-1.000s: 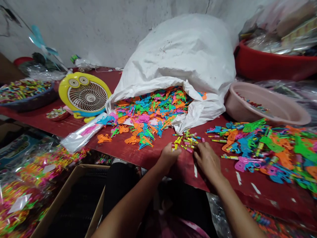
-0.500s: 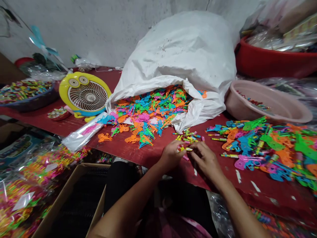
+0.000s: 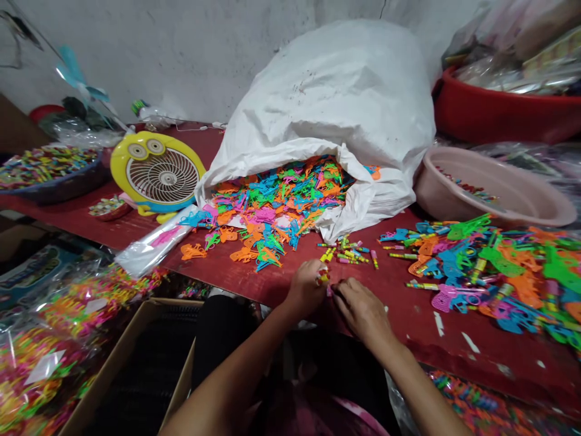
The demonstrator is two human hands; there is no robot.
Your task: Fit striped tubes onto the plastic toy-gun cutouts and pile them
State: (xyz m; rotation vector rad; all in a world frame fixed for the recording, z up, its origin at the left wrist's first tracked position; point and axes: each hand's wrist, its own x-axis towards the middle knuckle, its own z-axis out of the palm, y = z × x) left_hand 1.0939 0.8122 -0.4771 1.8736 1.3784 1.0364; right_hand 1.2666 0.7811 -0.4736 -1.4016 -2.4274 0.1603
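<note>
On the red desk (image 3: 394, 284), before the white sack (image 3: 354, 85), the right hand (image 3: 365, 309) has drawn bodyward off the loose tubes (image 3: 347, 253), its fingers bunched narrow, contents unclear; the left hand's (image 3: 308, 286) fingers clasp small yellow-red pieces (image 3: 322, 277), a pink end (image 3: 329, 291) between both hands.

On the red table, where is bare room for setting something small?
Bare red tabletop shows between the right hand and the toy heap, and, more narrowly, between the yellow fan and white sack. Crowded: the sack's mouth, and before the pink basin.
</note>
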